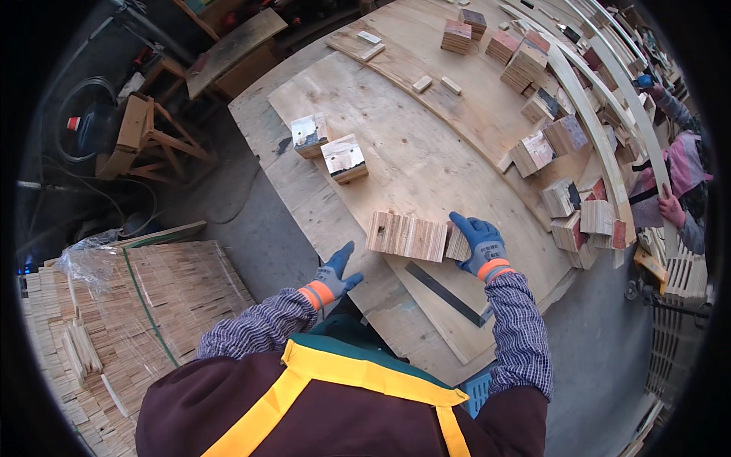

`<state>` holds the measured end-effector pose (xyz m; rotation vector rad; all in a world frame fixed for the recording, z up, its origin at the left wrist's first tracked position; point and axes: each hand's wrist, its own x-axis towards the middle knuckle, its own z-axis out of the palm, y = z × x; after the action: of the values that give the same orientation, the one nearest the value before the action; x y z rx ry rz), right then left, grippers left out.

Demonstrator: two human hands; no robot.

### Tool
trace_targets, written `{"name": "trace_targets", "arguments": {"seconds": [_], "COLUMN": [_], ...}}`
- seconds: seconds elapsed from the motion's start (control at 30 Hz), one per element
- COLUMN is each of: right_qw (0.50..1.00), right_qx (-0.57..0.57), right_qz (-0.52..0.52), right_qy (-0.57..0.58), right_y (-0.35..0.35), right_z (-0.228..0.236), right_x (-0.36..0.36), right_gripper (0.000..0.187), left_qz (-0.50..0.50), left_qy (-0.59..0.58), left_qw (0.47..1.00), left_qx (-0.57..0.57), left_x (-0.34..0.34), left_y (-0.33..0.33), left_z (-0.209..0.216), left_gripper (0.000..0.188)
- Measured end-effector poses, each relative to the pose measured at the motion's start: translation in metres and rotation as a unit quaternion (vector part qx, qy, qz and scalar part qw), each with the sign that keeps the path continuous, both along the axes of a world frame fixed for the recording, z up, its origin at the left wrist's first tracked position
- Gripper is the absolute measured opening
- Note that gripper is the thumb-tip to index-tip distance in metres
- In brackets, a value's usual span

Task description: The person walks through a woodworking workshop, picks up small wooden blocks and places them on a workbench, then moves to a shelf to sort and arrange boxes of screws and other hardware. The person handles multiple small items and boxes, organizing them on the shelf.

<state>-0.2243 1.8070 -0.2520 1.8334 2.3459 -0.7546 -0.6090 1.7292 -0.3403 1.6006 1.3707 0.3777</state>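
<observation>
A row of layered plywood blocks [407, 234] stands on the worktable in front of me. At its right end, my right hand [483, 245], in a blue and grey glove, has its fingers and thumb round a plywood block [457, 245]. My left hand [335, 276], gloved alike, is held apart from the row, near the table's front edge. Its thumb and fingers are spread, with nothing in them. Beyond the row sit two plywood blocks with whitish, dark-stained tops, one block [308, 133] slightly behind the other block [345, 158]. A dark flat metal strip [445, 294] lies nearer me.
Long thin wooden strips [449, 126] lie across the plywood worktable [304, 206]. Several more block stacks [525, 65] stand at the far right, beside long curved-looking boards [579, 91]. Another person's gloved hand [671, 207] grips a board there. A strapped wood pile [183, 293] stands left.
</observation>
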Motion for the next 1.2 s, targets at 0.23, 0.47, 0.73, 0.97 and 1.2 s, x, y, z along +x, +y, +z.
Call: {"name": "trace_targets", "arguments": {"seconds": [0.23,0.47,0.73,0.97,1.2], "right_qw": [0.936,0.693,0.375,0.404,0.313], "right_qx": [0.208,0.172,-0.028,-0.014,-0.019], "right_qz": [-0.21,-0.415,-0.454,-0.362,-0.259], "right_qy": [0.189,0.564,0.807,0.84,0.914], "right_y": [-0.042,-0.108,-0.158,-0.199,-0.214], "right_z": [0.039,0.072,0.09,0.1,0.112], "right_x": [0.019,-0.02,-0.038,-0.028,-0.03], "right_gripper": [0.106,0.092,0.077,0.088,0.09], "left_qz": [0.086,0.054,-0.026,-0.098,-0.14], "left_qy": [-0.052,-0.068,-0.125,-0.135,-0.16], "left_qw": [0.993,0.996,0.988,0.982,0.972], "left_qx": [-0.056,0.03,0.089,0.093,0.098], "left_x": [-0.01,0.011,0.061,0.092,0.101], "left_y": [-0.01,0.004,0.004,-0.031,-0.034], "left_z": [0.003,0.043,0.101,0.139,0.178], "left_gripper": [0.082,0.078,0.075,0.072,0.072]}}
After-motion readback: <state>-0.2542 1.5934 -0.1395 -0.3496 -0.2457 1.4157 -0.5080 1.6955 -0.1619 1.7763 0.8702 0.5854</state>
